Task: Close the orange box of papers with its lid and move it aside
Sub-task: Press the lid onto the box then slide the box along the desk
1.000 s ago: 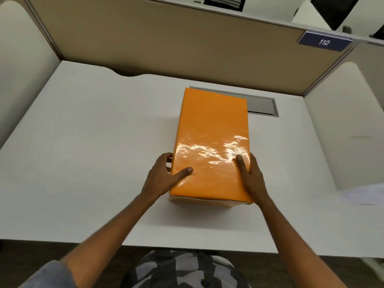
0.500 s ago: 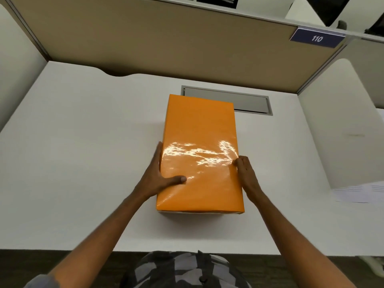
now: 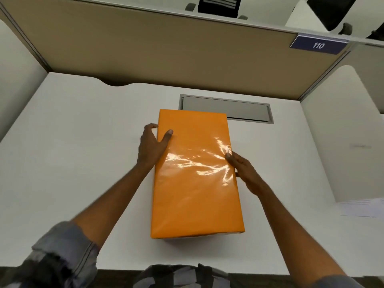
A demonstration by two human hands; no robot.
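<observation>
The orange box [image 3: 195, 183] stands in the middle of the white desk [image 3: 72, 163] with its glossy orange lid on top, covering it fully; no papers show inside. My left hand [image 3: 152, 146] grips the lid's left edge near the far end, thumb on top and fingers down the side. My right hand [image 3: 244, 170] holds the right edge about halfway along, thumb on the lid's rim. A thin strip of the box's base shows under the lid at the near edge.
A grey cable hatch [image 3: 226, 110] is set into the desk just behind the box. Beige partition walls [image 3: 166, 55] close the back and both sides. A printed sheet [image 3: 365, 206] lies at the right edge. The desk's near edge runs close to my body.
Both hands slid along the lid's sides toward its far end, the left one farther. The box now sits lower and nearer to me in view.
</observation>
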